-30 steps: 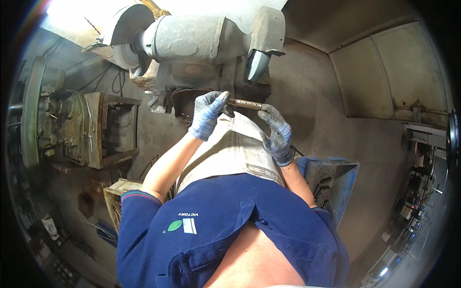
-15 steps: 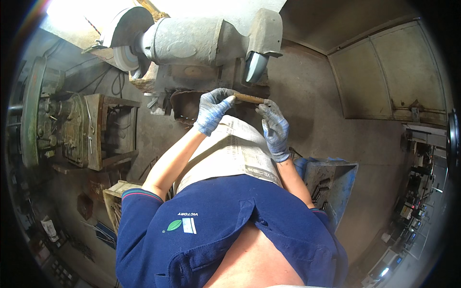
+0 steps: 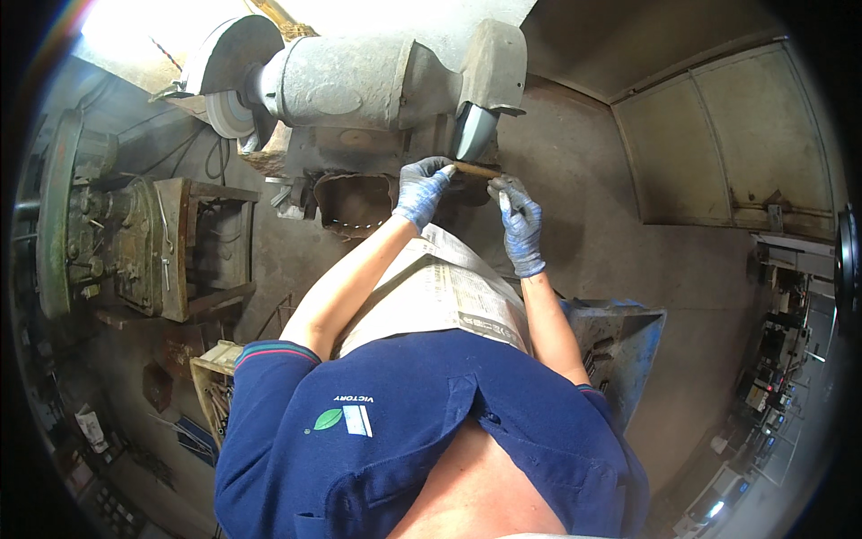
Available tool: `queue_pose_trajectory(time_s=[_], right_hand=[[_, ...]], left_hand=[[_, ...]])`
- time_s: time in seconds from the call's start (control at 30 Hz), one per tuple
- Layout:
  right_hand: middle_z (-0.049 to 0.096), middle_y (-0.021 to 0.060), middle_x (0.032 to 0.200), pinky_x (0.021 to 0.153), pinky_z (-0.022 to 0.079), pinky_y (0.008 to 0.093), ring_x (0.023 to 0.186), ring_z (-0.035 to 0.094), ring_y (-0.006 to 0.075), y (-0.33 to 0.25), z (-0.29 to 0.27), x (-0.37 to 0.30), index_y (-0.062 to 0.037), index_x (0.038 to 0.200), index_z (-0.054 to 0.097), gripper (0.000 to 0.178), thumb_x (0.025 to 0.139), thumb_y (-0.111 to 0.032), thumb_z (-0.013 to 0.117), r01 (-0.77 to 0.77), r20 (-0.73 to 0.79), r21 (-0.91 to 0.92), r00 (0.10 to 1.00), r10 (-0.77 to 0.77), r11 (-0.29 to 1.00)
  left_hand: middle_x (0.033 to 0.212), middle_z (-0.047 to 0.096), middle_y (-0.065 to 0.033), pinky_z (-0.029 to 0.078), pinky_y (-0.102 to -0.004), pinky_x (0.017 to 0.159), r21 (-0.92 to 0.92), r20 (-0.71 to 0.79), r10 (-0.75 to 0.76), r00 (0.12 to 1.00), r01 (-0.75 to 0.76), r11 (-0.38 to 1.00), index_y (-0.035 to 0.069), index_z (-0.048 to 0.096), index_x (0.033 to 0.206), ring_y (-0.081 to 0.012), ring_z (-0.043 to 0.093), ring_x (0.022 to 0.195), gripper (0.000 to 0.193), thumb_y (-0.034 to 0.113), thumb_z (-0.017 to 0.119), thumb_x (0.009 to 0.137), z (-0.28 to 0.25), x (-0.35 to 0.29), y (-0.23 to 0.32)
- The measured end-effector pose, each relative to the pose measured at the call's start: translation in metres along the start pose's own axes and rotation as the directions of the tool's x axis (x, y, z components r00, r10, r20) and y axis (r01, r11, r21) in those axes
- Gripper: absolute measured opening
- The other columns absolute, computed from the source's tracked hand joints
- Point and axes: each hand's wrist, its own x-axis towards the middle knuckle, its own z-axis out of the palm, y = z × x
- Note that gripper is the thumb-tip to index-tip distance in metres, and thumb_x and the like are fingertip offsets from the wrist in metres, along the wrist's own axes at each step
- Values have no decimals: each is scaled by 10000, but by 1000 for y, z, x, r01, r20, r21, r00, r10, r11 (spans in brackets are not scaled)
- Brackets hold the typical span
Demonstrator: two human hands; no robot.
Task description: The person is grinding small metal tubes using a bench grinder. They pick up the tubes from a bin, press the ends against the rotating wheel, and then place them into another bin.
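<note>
A slim brownish bar (image 3: pixel 476 170) lies roughly crosswise between my gloved hands, just below the right-hand wheel (image 3: pixel 476 132) of a bench grinder (image 3: pixel 346 83). My left hand (image 3: pixel 422 193) pinches its left end between thumb and fingers. At the other end, the fingers of my right hand (image 3: pixel 518 225) close on the tip. Whether the bar touches the wheel I cannot tell. Both gloves are blue-grey, with darker, soiled fingertips. Newspaper-like sheeting (image 3: pixel 440 287) covers my lap below the hands.
The grinder's pale left wheel (image 3: pixel 229 114) sits under its guard. Below the motor hangs a dark, open metal pan (image 3: pixel 355 205). A green machine (image 3: pixel 135 238) stands at left. Bins with metal pieces flank me: a blue-edged one (image 3: pixel 628 346) and a wooden one (image 3: pixel 211 382). Metal cabinet doors (image 3: pixel 727 135) stand at right.
Both hands have shifted the bar slightly right and up, closer to the right-hand wheel. My right hand's fingers have drawn in, and my left forearm reaches further across.
</note>
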Motion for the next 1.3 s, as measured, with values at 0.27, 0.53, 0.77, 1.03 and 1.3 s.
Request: queue_pose_trajectory(time_s=[0.27, 0.53, 0.77, 1.03, 1.3], right_hand=[[638, 95, 1014, 859, 486, 295, 929, 610, 169, 18, 15, 6, 19, 1020, 638, 170, 885, -42, 556, -105, -67, 163, 991, 118, 981], [647, 96, 995, 850, 489, 284, 910, 616, 155, 24, 37, 14, 11, 1006, 648, 158, 871, -25, 575, -99, -18, 191, 994, 105, 976], [634, 119, 997, 908, 488, 358, 923, 613, 204, 33, 4, 12, 35, 996, 637, 190, 902, -112, 562, -194, -52, 215, 976, 209, 957], [633, 132, 1021, 909, 486, 361, 936, 616, 220, 40, 12, 12, 38, 1004, 633, 219, 900, -145, 574, -218, -39, 278, 971, 238, 936], [607, 169, 1085, 945, 468, 381, 1012, 589, 248, 33, 45, 17, 59, 1066, 604, 252, 909, -132, 552, -244, 33, 422, 966, 255, 873]], left_hand=[[795, 649, -73, 535, -263, 638, -10, -58, 8, 998, -8, 1000, -38, 635, 888, -127, 612, 666, 79, 16, 593, 848, -8, 10, -3], [786, 655, -74, 517, -250, 623, 20, -135, -69, 988, 72, 997, -34, 641, 888, -123, 608, 670, 88, 26, 588, 852, -28, 4, 14], [784, 660, -69, 507, -248, 623, 41, -70, -69, 995, 72, 997, -41, 651, 876, -123, 609, 659, 99, 38, 598, 853, -1, 12, -1], [761, 654, -70, 499, -252, 588, 168, -111, -56, 992, 75, 983, -45, 651, 869, -122, 599, 635, 103, 40, 595, 853, -6, 16, 5], [752, 645, -46, 494, -249, 578, 156, -140, 22, 990, 0, 988, -9, 641, 881, -113, 595, 631, 86, 56, 589, 860, -41, 17, 3]])
